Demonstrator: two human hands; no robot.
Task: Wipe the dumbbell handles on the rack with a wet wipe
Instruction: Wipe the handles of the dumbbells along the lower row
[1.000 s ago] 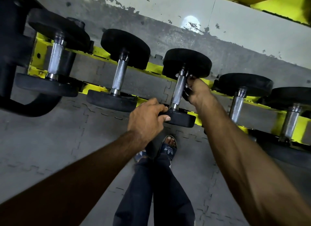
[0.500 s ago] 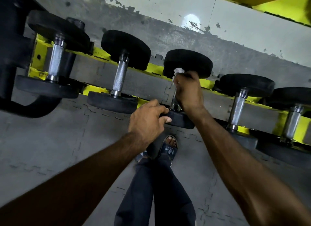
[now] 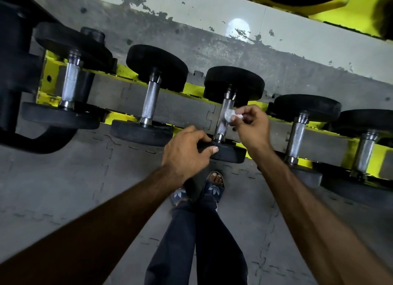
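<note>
Pinching the wet wipe [image 3: 230, 115] in your right hand [image 3: 253, 125], you press it against the middle dumbbell's handle [image 3: 222, 125] on the yellow rack [image 3: 124, 72]. Your left hand [image 3: 186, 154] grips the near weight head [image 3: 230, 153]; brace it there and wrap the wipe fully round the knurling. Only a trefoil logo shows, on your slides [image 3: 212, 190]; no readable writing.
</note>
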